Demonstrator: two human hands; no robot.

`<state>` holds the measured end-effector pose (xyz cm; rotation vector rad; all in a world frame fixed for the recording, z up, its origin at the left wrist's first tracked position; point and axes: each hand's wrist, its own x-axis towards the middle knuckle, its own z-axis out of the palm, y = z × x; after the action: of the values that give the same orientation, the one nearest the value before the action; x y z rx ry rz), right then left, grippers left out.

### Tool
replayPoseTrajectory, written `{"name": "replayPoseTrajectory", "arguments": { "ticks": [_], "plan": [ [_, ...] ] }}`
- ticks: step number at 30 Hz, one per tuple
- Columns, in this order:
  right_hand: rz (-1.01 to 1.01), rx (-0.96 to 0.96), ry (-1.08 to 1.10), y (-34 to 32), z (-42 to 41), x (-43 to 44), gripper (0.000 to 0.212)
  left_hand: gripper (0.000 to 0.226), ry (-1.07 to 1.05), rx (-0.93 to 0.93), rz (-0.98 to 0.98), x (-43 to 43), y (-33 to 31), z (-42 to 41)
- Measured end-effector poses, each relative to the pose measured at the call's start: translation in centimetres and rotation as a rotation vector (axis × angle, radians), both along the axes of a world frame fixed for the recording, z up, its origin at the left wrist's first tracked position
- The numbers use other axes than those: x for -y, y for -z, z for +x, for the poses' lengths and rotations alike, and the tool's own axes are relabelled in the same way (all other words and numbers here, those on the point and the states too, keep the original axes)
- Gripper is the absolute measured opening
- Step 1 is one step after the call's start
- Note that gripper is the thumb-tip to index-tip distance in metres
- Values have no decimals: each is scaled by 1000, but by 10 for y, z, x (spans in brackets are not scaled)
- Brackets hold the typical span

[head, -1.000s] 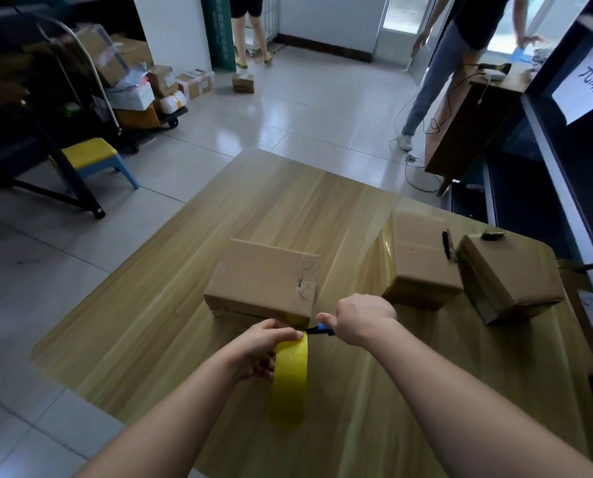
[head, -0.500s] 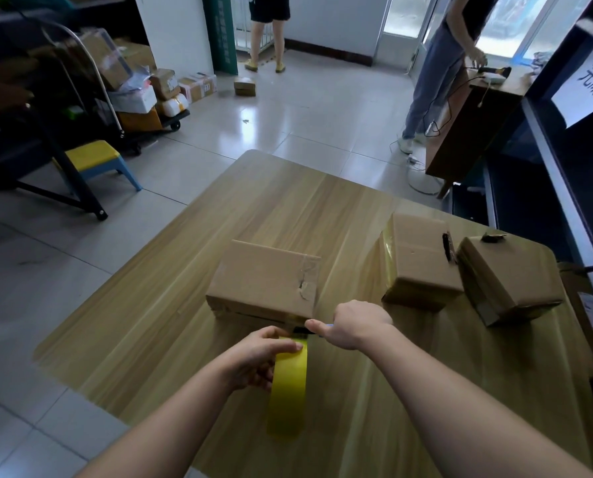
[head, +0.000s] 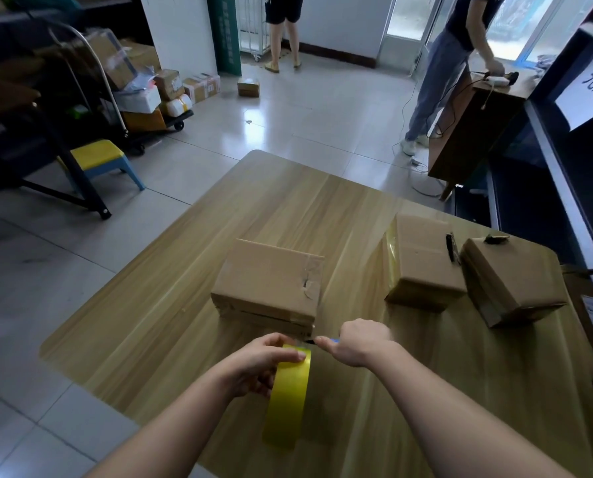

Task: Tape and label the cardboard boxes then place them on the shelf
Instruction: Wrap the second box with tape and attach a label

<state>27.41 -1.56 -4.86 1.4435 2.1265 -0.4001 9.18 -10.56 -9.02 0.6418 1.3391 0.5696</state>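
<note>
A cardboard box point(head: 269, 281) lies in the middle of the wooden table point(head: 171, 305), its near side facing me. My left hand point(head: 259, 365) grips a yellow tape roll point(head: 286, 398) just in front of that box. My right hand point(head: 357, 343) is closed on a small blue-handled cutter point(head: 324, 340), whose tip meets the tape at the box's near right corner. Two more cardboard boxes point(head: 422, 263) point(head: 509, 281) sit at the right of the table, with a black marker point(head: 451, 247) lying on the nearer one.
A dark shelf unit point(head: 564, 174) with a white paper sign runs along the right. A person point(head: 443, 63) stands at a wooden desk point(head: 474, 125) behind the table; a second person stands farther back. A yellow stool point(head: 98, 158) and a cart of parcels point(head: 150, 98) are at the left.
My right hand with the cutter has slid left toward the tape at the box's corner. My left hand shifted slightly on the roll. The people in the background have moved.
</note>
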Motion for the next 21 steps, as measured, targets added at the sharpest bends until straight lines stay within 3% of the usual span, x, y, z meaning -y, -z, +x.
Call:
{"name": "replayPoseTrajectory", "arguments": {
  "ticks": [6, 21],
  "plan": [
    [-256, -28, 85, 7, 2, 16, 59, 73, 81, 22, -4, 4, -1, -5],
    [-241, 113, -99, 28, -7, 34, 45, 63, 104, 44, 25, 10, -19, -19]
  ]
}}
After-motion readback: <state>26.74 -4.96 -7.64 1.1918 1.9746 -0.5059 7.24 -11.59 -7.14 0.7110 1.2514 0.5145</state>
